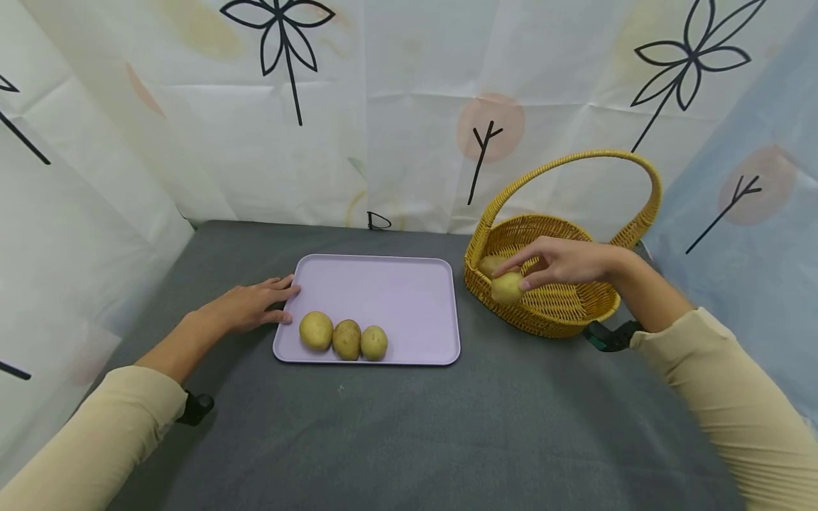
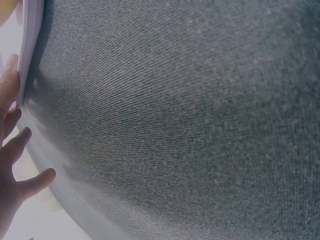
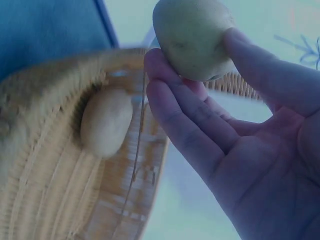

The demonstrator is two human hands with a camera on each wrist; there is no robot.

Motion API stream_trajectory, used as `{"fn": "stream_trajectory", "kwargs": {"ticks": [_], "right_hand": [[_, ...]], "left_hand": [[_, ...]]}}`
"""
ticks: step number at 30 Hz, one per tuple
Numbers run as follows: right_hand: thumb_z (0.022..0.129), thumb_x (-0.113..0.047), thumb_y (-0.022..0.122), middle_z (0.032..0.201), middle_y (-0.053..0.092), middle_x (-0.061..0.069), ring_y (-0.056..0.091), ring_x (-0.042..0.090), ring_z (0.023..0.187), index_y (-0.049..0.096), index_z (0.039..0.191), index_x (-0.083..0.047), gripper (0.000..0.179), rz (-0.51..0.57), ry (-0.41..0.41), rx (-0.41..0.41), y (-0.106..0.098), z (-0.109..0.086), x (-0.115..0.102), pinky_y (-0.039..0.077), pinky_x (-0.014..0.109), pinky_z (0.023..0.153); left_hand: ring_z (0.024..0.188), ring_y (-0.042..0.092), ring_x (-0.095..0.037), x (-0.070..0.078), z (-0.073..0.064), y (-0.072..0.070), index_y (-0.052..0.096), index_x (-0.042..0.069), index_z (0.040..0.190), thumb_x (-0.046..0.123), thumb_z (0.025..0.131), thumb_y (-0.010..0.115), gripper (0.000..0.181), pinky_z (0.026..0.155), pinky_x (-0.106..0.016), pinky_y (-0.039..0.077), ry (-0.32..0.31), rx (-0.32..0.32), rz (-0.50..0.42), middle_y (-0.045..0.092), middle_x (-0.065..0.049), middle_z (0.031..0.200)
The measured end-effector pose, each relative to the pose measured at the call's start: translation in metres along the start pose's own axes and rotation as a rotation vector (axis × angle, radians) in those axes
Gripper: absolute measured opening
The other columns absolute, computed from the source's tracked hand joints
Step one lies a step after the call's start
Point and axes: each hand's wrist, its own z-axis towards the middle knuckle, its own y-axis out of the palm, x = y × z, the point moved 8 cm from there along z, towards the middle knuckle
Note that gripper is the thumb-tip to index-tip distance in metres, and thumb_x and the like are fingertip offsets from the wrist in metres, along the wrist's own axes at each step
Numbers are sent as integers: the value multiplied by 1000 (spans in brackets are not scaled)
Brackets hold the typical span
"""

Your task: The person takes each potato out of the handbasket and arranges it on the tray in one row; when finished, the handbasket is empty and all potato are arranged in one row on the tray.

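My right hand (image 1: 562, 262) pinches a potato (image 3: 195, 37) between thumb and fingertips, over the near left part of a yellow wicker basket (image 1: 549, 328). Another potato (image 3: 106, 122) lies inside the basket against its wall, partly covered by the hand in the head view. My left hand (image 1: 252, 305) rests at the left edge of a pale purple tray (image 1: 383, 284), fingers spread, with fingertips on the rim. Three potatoes stand in a row along the tray's near left side: a larger one (image 1: 316, 331), a middle one (image 1: 346, 339) and a smaller one (image 1: 373, 343).
A grey cloth (image 1: 409, 426) covers the table. The basket's tall arched handle (image 1: 575, 157) rises above the right hand. White printed curtains (image 1: 409, 142) hang behind and to the left, and a bluish one (image 1: 741, 163) hangs at the right.
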Motion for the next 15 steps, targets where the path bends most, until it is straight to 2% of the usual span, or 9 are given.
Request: {"fn": "stream_trajectory", "kwargs": {"ticks": [5, 11, 15], "right_hand": [[99, -11, 61, 138, 58, 11, 55, 26, 113, 59, 137, -4, 39, -6, -67, -27, 16, 16, -18, 48, 33, 93], [98, -5, 62, 124, 61, 11, 57, 28, 107, 60, 135, 0, 37, 9, -153, -47, 40, 40, -35, 51, 38, 90], [97, 0, 61, 130, 60, 13, 57, 26, 117, 60, 134, 2, 38, 44, -190, -50, 58, 58, -39, 49, 40, 96]], "left_hand": [[141, 29, -50, 0, -1, 0, 42, 1, 150, 40, 97, 62, 68, 99, -73, 30, 2, 5, 1, 28, -28, 157], [141, 30, -51, 0, -1, 0, 43, 1, 149, 40, 97, 62, 68, 98, -74, 30, -1, 0, 10, 29, -29, 156], [141, 28, -51, 1, 0, 0, 42, 0, 150, 40, 97, 61, 68, 99, -75, 28, -3, -6, 2, 28, -28, 157]]}}
